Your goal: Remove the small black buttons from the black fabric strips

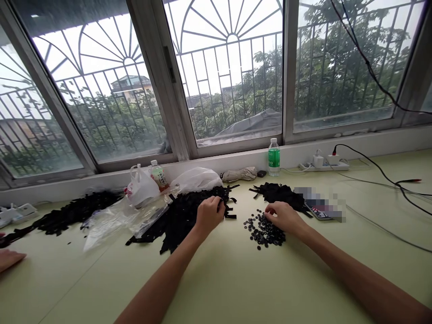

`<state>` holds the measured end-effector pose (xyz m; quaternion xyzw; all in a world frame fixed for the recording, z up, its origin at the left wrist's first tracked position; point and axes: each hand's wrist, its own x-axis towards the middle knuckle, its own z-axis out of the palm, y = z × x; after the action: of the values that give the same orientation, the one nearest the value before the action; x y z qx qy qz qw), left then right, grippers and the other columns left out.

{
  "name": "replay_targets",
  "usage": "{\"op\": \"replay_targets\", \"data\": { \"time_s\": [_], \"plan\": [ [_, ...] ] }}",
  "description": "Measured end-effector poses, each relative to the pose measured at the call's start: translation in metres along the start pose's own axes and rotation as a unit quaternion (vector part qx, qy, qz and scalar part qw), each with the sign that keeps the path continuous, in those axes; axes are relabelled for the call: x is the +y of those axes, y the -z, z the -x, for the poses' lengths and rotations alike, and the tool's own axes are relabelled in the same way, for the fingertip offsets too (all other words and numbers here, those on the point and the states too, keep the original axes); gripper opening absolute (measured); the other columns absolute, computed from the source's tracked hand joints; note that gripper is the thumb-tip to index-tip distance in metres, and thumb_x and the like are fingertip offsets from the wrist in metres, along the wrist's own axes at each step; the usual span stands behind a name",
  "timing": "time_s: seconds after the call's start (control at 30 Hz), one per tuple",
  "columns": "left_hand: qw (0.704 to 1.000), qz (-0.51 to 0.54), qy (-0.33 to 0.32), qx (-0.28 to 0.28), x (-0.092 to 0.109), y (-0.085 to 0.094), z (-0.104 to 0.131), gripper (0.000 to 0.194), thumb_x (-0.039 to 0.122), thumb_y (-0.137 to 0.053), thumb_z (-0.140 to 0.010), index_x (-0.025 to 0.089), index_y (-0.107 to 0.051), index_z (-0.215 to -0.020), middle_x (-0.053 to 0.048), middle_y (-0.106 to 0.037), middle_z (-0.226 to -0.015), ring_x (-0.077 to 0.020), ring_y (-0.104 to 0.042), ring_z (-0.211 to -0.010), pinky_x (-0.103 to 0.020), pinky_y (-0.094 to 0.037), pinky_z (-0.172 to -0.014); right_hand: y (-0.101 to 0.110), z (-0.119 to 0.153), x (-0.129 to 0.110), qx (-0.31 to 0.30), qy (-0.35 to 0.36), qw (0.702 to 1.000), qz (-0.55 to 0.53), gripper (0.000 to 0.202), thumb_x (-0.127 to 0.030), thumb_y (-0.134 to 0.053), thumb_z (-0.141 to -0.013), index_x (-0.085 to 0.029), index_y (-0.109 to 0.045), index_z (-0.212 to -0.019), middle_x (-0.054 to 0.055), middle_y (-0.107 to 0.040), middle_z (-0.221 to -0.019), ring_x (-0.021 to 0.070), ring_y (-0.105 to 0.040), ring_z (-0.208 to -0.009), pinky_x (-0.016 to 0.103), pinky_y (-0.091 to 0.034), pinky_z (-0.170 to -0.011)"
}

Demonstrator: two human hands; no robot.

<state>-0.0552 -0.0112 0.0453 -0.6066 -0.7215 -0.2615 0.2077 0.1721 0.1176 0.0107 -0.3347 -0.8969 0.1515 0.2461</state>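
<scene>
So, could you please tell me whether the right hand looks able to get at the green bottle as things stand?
Probably yes: the green bottle stands upright beyond the right hand, and the black pile between them looks low enough to reach over.

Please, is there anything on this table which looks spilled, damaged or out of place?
Perhaps the buttons: they lie loose on the table by the right hand, some apart from the rest, which may look spilled.
</scene>
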Motion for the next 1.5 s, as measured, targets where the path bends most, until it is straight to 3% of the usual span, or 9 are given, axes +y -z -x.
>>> {"op": "replay_targets", "data": {
  "time_s": [0.13, 0.27, 0.4, 0.7, 0.9, 1.0, 1.13, 1.33, 1.5],
  "plan": [
    [0.972, -0.203, 0.038, -0.113, -0.011, 0.016, -0.008, 0.027, 0.020, -0.041, -0.080, 0.011, -0.065, -0.075, -0.016, -0.065, -0.077, -0.0285, -0.061, -0.083, -0.037, -0.043, -0.076, -0.003, 0.001, -0.004, -0.031, 0.030, 0.999, 0.002, 0.018, -0.031, -0.055, -0.078, -0.021, -0.070, -0.079, 0.008, -0.068, -0.081, 0.0226, -0.060, -0.083, 0.027, -0.043, -0.063],
    [0.936, -0.228, 0.110, -0.245, -0.013, 0.014, -0.007, 0.027, 0.020, -0.044, -0.079, 0.009, -0.068, -0.083, -0.018, -0.067, -0.083, -0.0284, -0.064, -0.082, -0.035, -0.046, -0.071, -0.006, 0.001, -0.002, -0.036, 0.029, 0.999, 0.001, 0.016, -0.025, -0.055, -0.078, -0.021, -0.070, -0.080, 0.008, -0.068, -0.082, 0.0227, -0.060, -0.085, 0.027, -0.044, -0.064],
    [0.925, -0.224, 0.124, -0.281, -0.017, 0.006, -0.003, 0.024, 0.020, -0.050, -0.076, 0.009, -0.070, -0.083, -0.019, -0.068, -0.088, -0.0298, -0.065, -0.082, -0.034, -0.047, -0.067, -0.006, 0.000, 0.000, -0.029, 0.020, 0.999, 0.006, 0.017, -0.020, -0.052, -0.079, -0.019, -0.069, -0.076, 0.008, -0.068, -0.081, 0.0210, -0.061, -0.080, 0.026, -0.044, -0.063],
    [0.937, -0.245, 0.110, -0.224, -0.012, 0.011, -0.003, 0.024, 0.016, -0.046, -0.080, 0.007, -0.065, -0.093, -0.021, -0.063, -0.092, -0.0305, -0.061, -0.089, -0.038, -0.042, -0.076, -0.008, 0.000, 0.002, -0.022, 0.016, 1.000, 0.003, 0.013, -0.026, -0.056, -0.077, -0.019, -0.067, -0.074, 0.007, -0.067, -0.079, 0.0196, -0.061, -0.074, 0.025, -0.044, -0.059],
    [0.980, -0.177, -0.064, -0.067, 0.013, 0.003, 0.004, 0.022, 0.020, -0.040, -0.085, 0.012, -0.060, -0.090, -0.015, -0.059, -0.088, -0.0286, -0.053, -0.091, -0.040, -0.040, -0.079, -0.011, -0.002, 0.002, -0.015, 0.017, 1.000, -0.001, 0.017, -0.026, -0.053, -0.079, -0.019, -0.067, -0.075, 0.007, -0.066, -0.079, 0.0198, -0.060, -0.076, 0.026, -0.044, -0.062],
    [0.985, -0.029, -0.152, -0.078, 0.024, -0.009, 0.016, 0.024, 0.026, -0.040, -0.089, 0.015, -0.060, -0.096, -0.012, -0.060, -0.096, -0.0246, -0.053, -0.094, -0.037, -0.041, -0.083, -0.011, -0.004, 0.005, 0.020, 0.005, 1.000, 0.020, 0.023, -0.029, -0.049, -0.081, -0.017, -0.068, -0.088, 0.009, -0.064, -0.086, 0.0232, -0.058, -0.086, 0.029, -0.045, -0.069],
    [0.969, 0.123, -0.177, -0.117, 0.034, -0.020, 0.028, 0.031, 0.033, -0.044, -0.088, 0.019, -0.054, -0.114, -0.011, -0.056, -0.115, -0.0236, -0.050, -0.108, -0.038, -0.040, -0.093, -0.009, -0.010, 0.018, 0.054, -0.008, 0.997, 0.049, 0.030, -0.026, -0.050, -0.081, -0.016, -0.067, -0.104, 0.012, -0.062, -0.100, 0.0260, -0.055, -0.096, 0.031, -0.044, -0.077],
    [0.955, 0.154, -0.177, -0.182, 0.037, -0.018, 0.030, 0.044, 0.040, -0.048, -0.087, 0.021, -0.047, -0.126, -0.012, -0.048, -0.129, -0.0256, -0.043, -0.120, -0.041, -0.037, -0.100, -0.007, -0.019, 0.042, -0.004, 0.023, 1.000, 0.016, 0.023, -0.017, -0.049, -0.079, -0.018, -0.072, -0.082, 0.007, -0.067, -0.087, 0.0202, -0.059, -0.082, 0.028, -0.043, -0.078],
    [0.949, 0.150, -0.201, -0.192, 0.038, -0.015, 0.029, 0.043, 0.038, -0.049, -0.086, 0.021, -0.047, -0.126, -0.011, -0.049, -0.130, -0.0252, -0.044, -0.120, -0.039, -0.038, -0.100, -0.008, -0.023, 0.050, 0.010, 0.036, 0.999, -0.010, 0.024, -0.016, -0.048, -0.077, -0.016, -0.072, -0.081, 0.007, -0.068, -0.084, 0.0183, -0.060, -0.078, 0.025, -0.044, -0.074]
  ]
}}
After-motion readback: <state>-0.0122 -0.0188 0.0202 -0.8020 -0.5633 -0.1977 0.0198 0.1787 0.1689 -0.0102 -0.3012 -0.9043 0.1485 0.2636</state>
